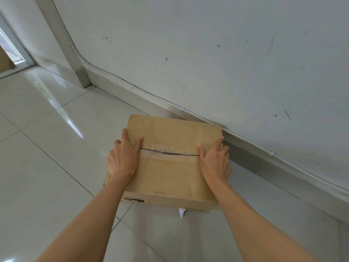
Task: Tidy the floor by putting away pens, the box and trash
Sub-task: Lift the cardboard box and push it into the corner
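Observation:
A brown cardboard box [170, 171] with closed top flaps sits on the tiled floor, its far corner close to the wall's baseboard. My left hand [123, 157] grips the box's left edge, thumb on top near the flap seam. My right hand [214, 159] grips the right edge the same way, fingers wrapped over the side. A small white scrap of paper [181, 212] sticks out from under the box's near edge. No pens are in view.
A white wall [207, 53] with a grey baseboard [264, 159] and a clipped cable runs diagonally on the right. A wall column [79, 72] juts out at the back left. A doorway [13, 53] lies far left. Glossy floor tiles [47, 148] spread to the left.

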Demonstrator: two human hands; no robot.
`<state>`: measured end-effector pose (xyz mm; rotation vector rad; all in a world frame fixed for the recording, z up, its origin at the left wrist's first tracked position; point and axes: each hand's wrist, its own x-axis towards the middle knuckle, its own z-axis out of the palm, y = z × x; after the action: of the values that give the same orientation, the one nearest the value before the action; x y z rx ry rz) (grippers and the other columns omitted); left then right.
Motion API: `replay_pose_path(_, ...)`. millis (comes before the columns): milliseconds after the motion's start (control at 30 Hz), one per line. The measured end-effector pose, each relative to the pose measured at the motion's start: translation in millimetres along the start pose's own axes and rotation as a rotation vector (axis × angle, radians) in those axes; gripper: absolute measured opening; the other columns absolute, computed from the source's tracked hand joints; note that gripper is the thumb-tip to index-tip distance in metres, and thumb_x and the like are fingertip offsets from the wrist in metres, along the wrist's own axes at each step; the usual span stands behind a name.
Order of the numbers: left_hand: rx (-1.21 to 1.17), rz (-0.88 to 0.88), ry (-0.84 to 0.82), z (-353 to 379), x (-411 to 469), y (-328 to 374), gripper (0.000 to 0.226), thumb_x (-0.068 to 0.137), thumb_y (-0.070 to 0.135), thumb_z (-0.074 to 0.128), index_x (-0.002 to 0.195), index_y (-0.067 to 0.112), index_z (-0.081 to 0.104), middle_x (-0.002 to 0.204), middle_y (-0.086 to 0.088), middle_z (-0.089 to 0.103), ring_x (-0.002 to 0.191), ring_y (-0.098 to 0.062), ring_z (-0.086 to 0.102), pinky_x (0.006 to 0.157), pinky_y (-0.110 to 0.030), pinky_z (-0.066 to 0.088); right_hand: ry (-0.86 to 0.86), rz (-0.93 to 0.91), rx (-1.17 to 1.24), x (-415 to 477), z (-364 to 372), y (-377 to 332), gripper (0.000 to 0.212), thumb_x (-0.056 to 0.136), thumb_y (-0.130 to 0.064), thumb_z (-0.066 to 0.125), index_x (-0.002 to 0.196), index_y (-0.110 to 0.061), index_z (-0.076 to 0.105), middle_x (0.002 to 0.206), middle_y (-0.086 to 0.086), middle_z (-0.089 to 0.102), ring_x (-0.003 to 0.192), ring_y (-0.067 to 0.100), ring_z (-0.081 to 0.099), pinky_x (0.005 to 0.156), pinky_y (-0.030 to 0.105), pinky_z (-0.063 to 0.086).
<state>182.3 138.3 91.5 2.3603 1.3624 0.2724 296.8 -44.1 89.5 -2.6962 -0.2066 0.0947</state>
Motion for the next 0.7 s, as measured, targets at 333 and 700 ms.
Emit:
replay_pose_path(333,-0.03,-0.021,0.047,-28.5,6.5,-1.1,0.066,0.088,0.061,0.03,0.142,0.023,0.021,0.115,-0.023,0.056,0.095,-0.044,0.058,0.069,-0.04,0.037,0.005,-0.052,0.012,4.9,-25.0,-26.1,0.077,0.091,-0.05,0.041,0.145,-0.004,0.009,0.132,0.023,0.041,0.117,0.036,0.045,0.08,0.041,0.045)
replay_pose_path(700,-0.061,-0.117,0.08,-110.8,11.0,9.3,0.065,0.089,0.06,0.032,0.141,0.024,0.022,0.116,-0.022,0.056,0.096,-0.043,0.057,0.07,-0.04,0.036,-0.066,-0.126,0.033,5.4,-79.6,-93.9,0.078,0.091,-0.05,0.041,0.145,-0.006,0.007,0.136,0.023,0.039,0.121,0.037,0.042,0.083,0.043,0.045)
